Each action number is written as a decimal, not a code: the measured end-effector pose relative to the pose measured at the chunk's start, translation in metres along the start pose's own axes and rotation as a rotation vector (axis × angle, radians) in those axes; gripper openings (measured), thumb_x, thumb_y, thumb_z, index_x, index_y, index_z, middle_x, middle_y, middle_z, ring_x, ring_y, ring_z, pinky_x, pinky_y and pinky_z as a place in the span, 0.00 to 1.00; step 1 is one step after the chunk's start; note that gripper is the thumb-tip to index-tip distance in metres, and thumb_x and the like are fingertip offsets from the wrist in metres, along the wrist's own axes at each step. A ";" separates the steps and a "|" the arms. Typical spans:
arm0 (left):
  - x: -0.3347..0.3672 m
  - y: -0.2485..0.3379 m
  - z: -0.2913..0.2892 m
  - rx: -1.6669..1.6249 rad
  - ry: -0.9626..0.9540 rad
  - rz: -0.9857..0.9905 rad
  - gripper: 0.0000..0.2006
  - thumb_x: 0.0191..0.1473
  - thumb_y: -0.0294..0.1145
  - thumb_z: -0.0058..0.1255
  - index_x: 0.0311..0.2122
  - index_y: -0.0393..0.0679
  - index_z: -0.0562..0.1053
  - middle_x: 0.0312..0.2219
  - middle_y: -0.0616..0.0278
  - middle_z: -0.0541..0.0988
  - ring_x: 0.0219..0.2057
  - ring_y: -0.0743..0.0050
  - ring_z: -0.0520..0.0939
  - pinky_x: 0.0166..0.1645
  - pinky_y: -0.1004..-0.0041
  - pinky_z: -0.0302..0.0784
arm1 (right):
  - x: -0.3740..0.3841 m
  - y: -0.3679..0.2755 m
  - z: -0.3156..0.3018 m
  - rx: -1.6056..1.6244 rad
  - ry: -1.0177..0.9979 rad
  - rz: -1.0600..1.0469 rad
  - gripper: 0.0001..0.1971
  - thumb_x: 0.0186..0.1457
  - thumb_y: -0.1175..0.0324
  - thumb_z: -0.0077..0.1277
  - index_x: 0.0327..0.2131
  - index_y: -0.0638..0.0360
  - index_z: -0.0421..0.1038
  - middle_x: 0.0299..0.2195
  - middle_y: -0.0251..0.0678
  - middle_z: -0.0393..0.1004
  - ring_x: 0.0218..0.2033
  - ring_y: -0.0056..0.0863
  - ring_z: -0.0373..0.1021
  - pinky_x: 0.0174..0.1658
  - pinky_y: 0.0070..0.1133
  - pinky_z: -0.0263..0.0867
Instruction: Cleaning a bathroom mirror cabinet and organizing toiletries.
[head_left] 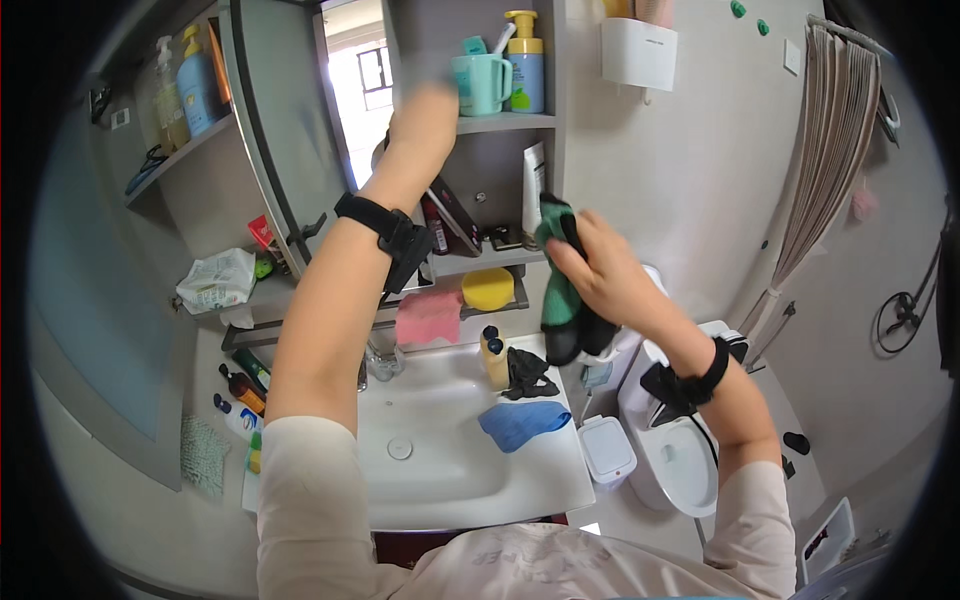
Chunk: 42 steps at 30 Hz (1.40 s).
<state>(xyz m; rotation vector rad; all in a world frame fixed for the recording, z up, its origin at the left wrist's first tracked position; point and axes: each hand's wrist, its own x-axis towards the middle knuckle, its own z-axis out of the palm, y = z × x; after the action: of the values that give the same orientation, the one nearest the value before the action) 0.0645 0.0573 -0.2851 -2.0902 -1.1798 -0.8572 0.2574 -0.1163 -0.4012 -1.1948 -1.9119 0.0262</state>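
Note:
My left hand (425, 112) is raised to the upper shelf of the cabinet and smeared by motion, so its fingers cannot be made out. Just to its right stands a mint-green cup (481, 86) with a toothbrush and a small teal item in it. Beside the cup is a blue pump bottle (525, 72) with a yellow top. My right hand (610, 265) is closed round bunched green and black gloves (563, 285), which hang down in front of the wall, right of the lower shelf. A white tube (533, 190) stands on that shelf, left of the gloves.
Below is a white washbasin (440, 470) with a tap, a cream bottle (494, 357), a black cloth (529, 374) and a blue cloth (524, 425). A pink cloth (428, 317) hangs from the rail. A toilet (680, 470) and small white bin (607, 450) stand right.

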 end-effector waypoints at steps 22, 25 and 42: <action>-0.220 -0.114 -0.085 -0.557 0.255 -0.028 0.05 0.46 0.19 0.56 0.31 0.37 0.75 0.23 0.60 0.75 0.21 0.73 0.77 0.26 0.77 0.74 | 0.287 -0.024 0.086 -0.629 0.022 -0.112 0.15 0.51 0.67 0.47 0.38 0.68 0.75 0.37 0.57 0.75 0.42 0.51 0.71 0.48 0.36 0.66; -0.225 -0.117 -0.085 -0.600 0.230 -0.019 0.05 0.46 0.20 0.57 0.31 0.36 0.74 0.23 0.60 0.75 0.20 0.74 0.77 0.26 0.77 0.74 | 0.296 -0.031 0.077 -0.615 -0.223 -0.090 0.15 0.51 0.70 0.45 0.40 0.67 0.74 0.38 0.52 0.76 0.41 0.49 0.72 0.47 0.35 0.66; -0.181 -0.074 -0.067 -0.804 0.273 0.065 0.04 0.46 0.22 0.57 0.31 0.36 0.76 0.22 0.61 0.75 0.19 0.77 0.76 0.24 0.79 0.73 | 0.238 -0.022 0.066 -0.490 -0.110 -0.280 0.19 0.44 0.66 0.52 0.41 0.64 0.74 0.40 0.48 0.75 0.42 0.47 0.71 0.45 0.32 0.66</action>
<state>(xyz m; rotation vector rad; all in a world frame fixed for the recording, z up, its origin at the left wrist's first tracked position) -0.0904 -0.0518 -0.3686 -2.4665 -0.6612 -1.7281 0.1564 0.0746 -0.2792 -1.2391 -2.2430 -0.5649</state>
